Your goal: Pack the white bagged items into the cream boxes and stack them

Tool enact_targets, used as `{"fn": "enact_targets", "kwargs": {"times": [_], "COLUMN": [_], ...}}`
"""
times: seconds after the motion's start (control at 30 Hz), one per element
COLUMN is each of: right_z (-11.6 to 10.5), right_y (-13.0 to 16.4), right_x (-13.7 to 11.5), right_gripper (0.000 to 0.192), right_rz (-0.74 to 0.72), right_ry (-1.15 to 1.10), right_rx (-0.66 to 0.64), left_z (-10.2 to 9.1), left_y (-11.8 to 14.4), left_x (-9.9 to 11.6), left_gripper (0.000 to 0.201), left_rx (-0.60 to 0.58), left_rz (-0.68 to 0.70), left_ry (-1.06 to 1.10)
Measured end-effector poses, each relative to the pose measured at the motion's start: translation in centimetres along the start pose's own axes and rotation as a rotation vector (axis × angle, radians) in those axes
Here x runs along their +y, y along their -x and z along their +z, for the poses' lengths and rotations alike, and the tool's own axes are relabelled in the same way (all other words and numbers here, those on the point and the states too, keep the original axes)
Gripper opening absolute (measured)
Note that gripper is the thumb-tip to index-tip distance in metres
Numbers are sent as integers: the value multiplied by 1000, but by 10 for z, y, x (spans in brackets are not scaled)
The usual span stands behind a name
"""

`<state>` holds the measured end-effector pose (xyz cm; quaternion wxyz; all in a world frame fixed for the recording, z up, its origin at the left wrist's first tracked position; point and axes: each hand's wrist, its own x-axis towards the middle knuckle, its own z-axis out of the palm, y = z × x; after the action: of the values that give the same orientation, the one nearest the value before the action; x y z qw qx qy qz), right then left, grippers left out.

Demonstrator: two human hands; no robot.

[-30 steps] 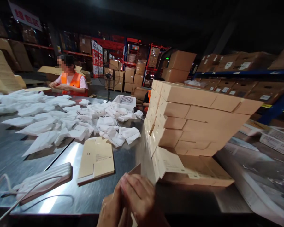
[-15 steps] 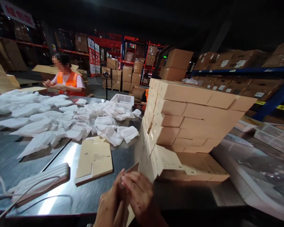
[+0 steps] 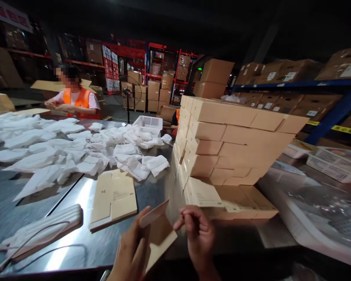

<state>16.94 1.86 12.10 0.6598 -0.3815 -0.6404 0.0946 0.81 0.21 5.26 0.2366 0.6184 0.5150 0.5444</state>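
Observation:
My left hand (image 3: 130, 249) holds a small tan cardboard box (image 3: 158, 230) with its flap standing open, low at the front edge of the steel table (image 3: 23, 207). To the right of the box is my right hand (image 3: 199, 234), apart from it, fingers curled with the fingertips pinched; nothing shows in it. A short pile of flat tan box blanks (image 3: 113, 199) lies on the table just left of and beyond my hands. A tall stack of closed tan boxes (image 3: 222, 144) stands right behind my right hand.
Several white bagged items (image 3: 84, 150) are strewn across the table, with a white basket (image 3: 148, 123) beyond them. A white device with a cable (image 3: 43, 228) lies front left. A person in an orange vest (image 3: 76, 102) works at the far side. Plastic-wrapped trays (image 3: 318, 207) fill the right.
My hands were pressed together over the box; now the right hand has pulled away to the right, and the box with its open flap shows in my left hand. The view shifted slightly left.

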Motion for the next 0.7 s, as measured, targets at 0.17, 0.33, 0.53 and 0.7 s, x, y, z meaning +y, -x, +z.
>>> {"fn": "enact_targets", "kwargs": {"times": [0.17, 0.33, 0.53, 0.7], "right_z": [-1, 12, 24, -28], "right_y": [4, 10, 14, 6], "right_x": [-8, -10, -8, 19], "right_gripper": [24, 22, 24, 19], "right_rz": [-395, -500, -343, 234], "right_ry": [201, 367, 337, -197], "right_rx": [-296, -253, -126, 314], "left_z": [4, 12, 11, 3], "left_y": [0, 1, -2, -18], "left_x": [1, 14, 5, -25], "left_gripper": [50, 35, 40, 48], "left_rx": [-170, -239, -237, -122], "left_rz": [47, 69, 44, -45], "left_ry": [129, 144, 131, 191]}}
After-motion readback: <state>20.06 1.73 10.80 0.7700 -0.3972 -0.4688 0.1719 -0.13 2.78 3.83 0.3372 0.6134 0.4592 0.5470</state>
